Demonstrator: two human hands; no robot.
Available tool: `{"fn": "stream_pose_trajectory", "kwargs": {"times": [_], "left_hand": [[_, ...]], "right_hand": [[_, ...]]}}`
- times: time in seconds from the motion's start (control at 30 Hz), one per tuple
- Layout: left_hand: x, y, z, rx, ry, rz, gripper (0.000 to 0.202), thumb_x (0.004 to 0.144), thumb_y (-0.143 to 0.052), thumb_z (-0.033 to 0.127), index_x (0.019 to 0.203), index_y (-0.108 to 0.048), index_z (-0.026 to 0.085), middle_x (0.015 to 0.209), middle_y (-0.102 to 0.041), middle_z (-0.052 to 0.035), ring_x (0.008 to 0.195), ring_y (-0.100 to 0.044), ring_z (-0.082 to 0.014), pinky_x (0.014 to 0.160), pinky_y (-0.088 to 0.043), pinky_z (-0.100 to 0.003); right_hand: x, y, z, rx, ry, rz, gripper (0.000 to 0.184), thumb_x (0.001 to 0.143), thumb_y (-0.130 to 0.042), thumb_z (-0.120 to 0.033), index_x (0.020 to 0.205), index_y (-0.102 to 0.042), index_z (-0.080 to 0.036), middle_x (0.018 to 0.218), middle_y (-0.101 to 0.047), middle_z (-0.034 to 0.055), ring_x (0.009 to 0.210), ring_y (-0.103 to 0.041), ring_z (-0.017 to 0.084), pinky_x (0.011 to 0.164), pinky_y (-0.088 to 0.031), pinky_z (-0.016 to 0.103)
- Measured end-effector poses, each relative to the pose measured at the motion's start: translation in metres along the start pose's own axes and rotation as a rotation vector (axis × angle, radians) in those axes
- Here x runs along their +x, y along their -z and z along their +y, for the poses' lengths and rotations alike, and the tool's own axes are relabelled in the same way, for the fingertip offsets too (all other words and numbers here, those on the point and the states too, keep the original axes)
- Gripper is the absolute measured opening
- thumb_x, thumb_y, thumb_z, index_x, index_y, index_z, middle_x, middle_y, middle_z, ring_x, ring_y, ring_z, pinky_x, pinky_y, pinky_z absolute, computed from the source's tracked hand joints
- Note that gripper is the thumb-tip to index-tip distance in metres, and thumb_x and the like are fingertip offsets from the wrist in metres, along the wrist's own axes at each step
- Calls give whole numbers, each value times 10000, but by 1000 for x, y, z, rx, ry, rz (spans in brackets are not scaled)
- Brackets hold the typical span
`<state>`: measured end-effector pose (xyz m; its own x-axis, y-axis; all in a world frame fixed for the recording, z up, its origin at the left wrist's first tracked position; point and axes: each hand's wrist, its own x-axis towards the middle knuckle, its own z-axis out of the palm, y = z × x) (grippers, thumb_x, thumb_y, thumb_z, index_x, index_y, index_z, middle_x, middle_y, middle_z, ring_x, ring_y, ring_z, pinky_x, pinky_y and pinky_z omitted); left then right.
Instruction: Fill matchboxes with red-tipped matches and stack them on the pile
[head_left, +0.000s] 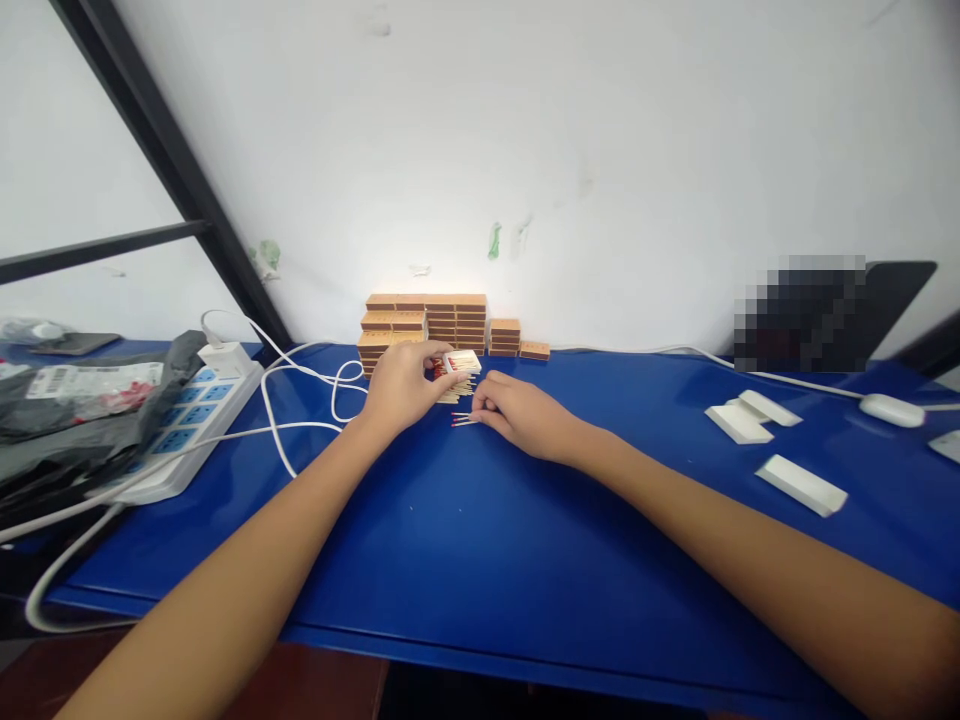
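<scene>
My left hand [405,385] grips a small open matchbox [463,361] just above the blue table [480,560], over a heap of loose matches [459,388]. My right hand [521,415] lies on the table to the right, its fingers pinched on a few red-tipped matches [463,419] that point left. A stack of brown matchboxes [427,325] stands against the white wall right behind both hands, with a few more boxes [517,343] to its right.
A white power strip [191,420] with white cables [300,400] lies at the left, next to grey plastic bags [75,410]. White plastic blocks [765,440] and a white mouse-like device [891,409] sit at the right. A black metal frame [165,150] rises at the left.
</scene>
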<state>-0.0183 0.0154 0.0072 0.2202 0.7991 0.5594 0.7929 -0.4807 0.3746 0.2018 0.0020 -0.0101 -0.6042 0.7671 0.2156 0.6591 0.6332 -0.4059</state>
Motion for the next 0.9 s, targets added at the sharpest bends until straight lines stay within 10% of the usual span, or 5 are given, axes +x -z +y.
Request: {"fn": "stream_pose_trajectory", "kwargs": {"times": [0.9], "left_hand": [[-1, 2, 3, 30, 23, -51, 393, 853, -891, 394, 1176, -807, 186, 1008, -820, -77, 886, -735, -262, 813, -531, -371]], "right_hand": [[1, 1, 6, 28, -2, -62, 36, 1030, -621, -184, 1001, -641, -190, 1067, -614, 58, 832, -579, 168, 794, -442, 304]]}}
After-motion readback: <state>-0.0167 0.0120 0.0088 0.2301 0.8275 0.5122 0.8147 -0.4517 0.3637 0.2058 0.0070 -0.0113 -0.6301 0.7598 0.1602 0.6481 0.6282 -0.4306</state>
